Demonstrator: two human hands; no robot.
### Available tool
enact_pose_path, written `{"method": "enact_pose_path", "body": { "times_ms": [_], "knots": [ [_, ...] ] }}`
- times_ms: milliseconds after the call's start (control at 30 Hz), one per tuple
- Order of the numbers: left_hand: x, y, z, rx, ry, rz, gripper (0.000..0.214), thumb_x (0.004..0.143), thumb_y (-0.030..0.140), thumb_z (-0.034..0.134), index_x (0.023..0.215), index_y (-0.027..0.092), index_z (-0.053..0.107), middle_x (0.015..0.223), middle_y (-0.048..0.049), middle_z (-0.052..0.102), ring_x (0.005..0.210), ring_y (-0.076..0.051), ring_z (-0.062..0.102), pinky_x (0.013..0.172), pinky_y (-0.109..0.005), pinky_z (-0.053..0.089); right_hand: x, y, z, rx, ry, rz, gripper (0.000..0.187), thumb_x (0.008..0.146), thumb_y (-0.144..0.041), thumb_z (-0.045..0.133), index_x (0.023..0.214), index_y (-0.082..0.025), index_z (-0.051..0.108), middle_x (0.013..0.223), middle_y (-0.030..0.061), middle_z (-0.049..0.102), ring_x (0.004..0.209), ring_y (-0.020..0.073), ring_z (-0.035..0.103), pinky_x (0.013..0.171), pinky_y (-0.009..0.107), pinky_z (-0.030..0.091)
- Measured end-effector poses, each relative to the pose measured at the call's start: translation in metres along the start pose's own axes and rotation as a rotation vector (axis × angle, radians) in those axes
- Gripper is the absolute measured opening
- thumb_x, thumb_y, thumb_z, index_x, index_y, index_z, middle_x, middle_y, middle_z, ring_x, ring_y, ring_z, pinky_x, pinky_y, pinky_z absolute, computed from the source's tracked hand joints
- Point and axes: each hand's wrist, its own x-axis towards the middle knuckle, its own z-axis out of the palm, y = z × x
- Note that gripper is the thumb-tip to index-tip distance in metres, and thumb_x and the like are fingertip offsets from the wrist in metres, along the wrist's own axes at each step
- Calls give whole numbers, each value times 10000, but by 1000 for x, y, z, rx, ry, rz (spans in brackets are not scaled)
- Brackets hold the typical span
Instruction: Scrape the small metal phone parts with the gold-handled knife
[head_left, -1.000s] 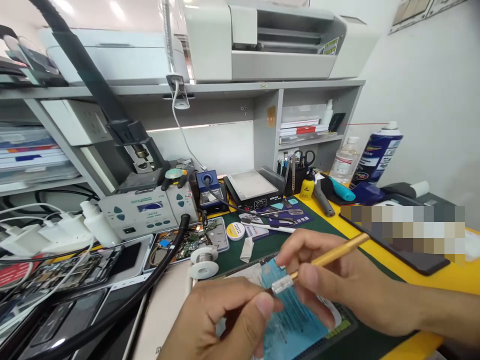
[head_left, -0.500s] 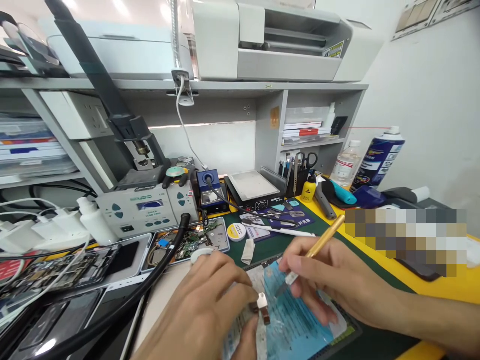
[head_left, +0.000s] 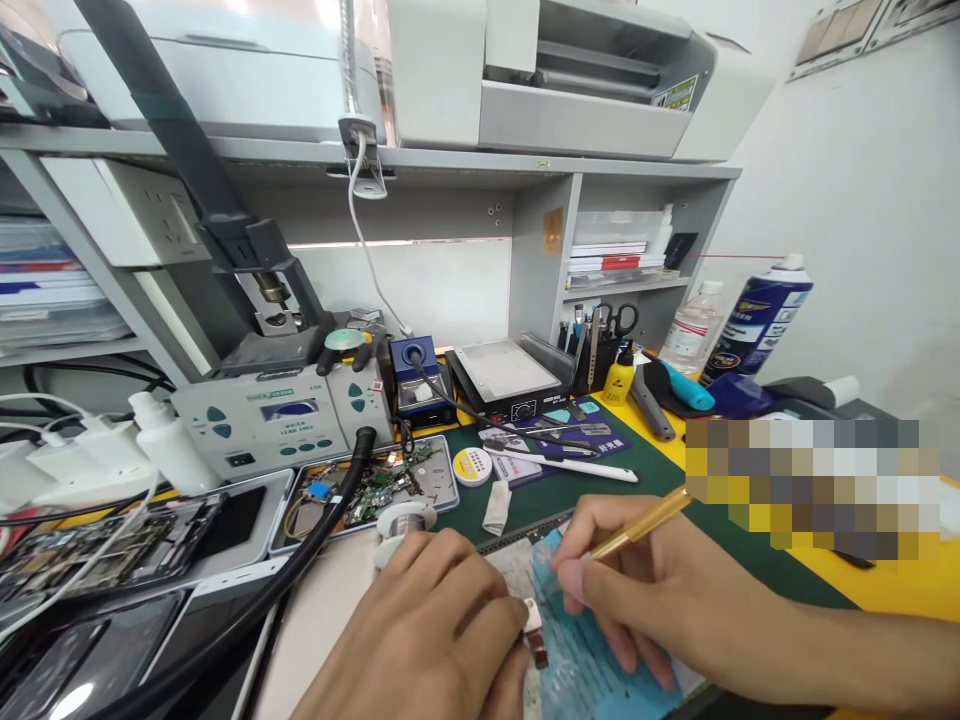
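My left hand is closed, pinching a small white-and-brown part between thumb and fingers. Only the part's end sticks out past my fingertips; the remainder is hidden. In my right hand is a craft knife with a gold handle, gripped like a pen. Its blade cannot be made out now, being hidden by my fingers. Both hands are over a worn blue mat with grey, scuffed patches. A spool of wire stands just beyond my left knuckles.
A tray of circuit boards, a soldering station and a heating plate stand behind. A thick black hose crosses the left side. A white pen-like tool lies on the green mat. Bottles and a spray can stand right.
The right hand has tilted the knife lower, and its blade is no longer visible. My left hand has shifted slightly right with the small part. The wire spool shows more fully.
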Motion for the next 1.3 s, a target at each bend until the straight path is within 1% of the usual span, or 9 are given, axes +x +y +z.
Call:
{"method": "enact_pose_path", "body": {
  "times_ms": [67, 233, 367, 433, 633, 867, 1067, 1200, 1300],
  "knots": [
    [0, 1, 0, 4, -4, 1, 100, 895, 151, 585, 820, 198, 632, 791, -15, 663, 778, -173, 600, 753, -318, 510, 2, -3, 1, -2, -7, 8, 275, 885, -419, 708, 870, -171, 590, 494, -61, 542, 366, 51, 427, 352, 128, 401],
    [1, 2, 3, -11, -14, -10, 134, 910, 148, 567, 804, 202, 629, 782, -17, 665, 774, -171, 606, 753, -302, 503, 3, -6, 3, 1, 18, 34, 161, 871, -299, 681, 888, -166, 592, 777, 8, 662, 449, 60, 536, 344, 127, 423],
    [2, 0, 4, -14, -27, -4, 143, 916, 146, 568, 796, 197, 626, 781, -11, 666, 749, -166, 600, 707, -299, 480, 5, -4, 6, -75, 49, 72, 96, 823, -224, 665, 855, -176, 589, 702, -17, 637, 385, 44, 464, 314, 129, 384],
    [1, 0, 3, -16, -18, 3, 147, 913, 136, 565, 791, 194, 624, 780, -7, 667, 749, -163, 600, 701, -304, 476, 7, -5, 8, -108, 70, 98, 95, 794, -215, 662, 847, -183, 590, 710, -18, 638, 366, 39, 434, 292, 133, 360],
    [2, 2, 1, -14, 11, 5, 197, 900, 100, 531, 753, 198, 620, 744, -9, 659, 727, -153, 591, 677, -296, 479, 10, -5, 8, -110, 69, 132, 104, 768, -212, 649, 851, -194, 588, 768, -6, 682, 340, 40, 433, 269, 149, 359],
    [3, -1, 3, 0, 28, 39, 181, 899, 116, 556, 746, 192, 615, 735, -5, 660, 697, -157, 593, 632, -287, 480, 11, -2, 6, -98, 54, 133, 86, 797, -228, 639, 862, -199, 590, 820, 4, 706, 348, 39, 445, 265, 144, 357],
    [3, -3, 5, -2, 26, 40, 191, 907, 117, 551, 746, 199, 616, 714, -5, 654, 695, -154, 599, 632, -270, 486, 11, -2, 7, -91, 59, 131, 92, 795, -228, 652, 861, -193, 599, 804, 6, 690, 368, 47, 456, 259, 139, 355],
    [3, -1, 4, -1, 20, 37, 205, 918, 128, 540, 742, 201, 617, 710, -14, 648, 707, -155, 600, 642, -269, 491, 11, -2, 7, -89, 53, 134, 88, 801, -234, 651, 857, -194, 596, 750, -7, 668, 371, 50, 448, 257, 135, 348],
    [2, 0, 3, 8, 17, 40, 196, 912, 111, 540, 750, 195, 613, 722, -12, 651, 708, -154, 598, 638, -272, 487, 9, -3, 8, -95, 56, 135, 82, 804, -236, 644, 853, -195, 593, 790, 3, 679, 379, 51, 465, 258, 137, 349]
  ]
}}
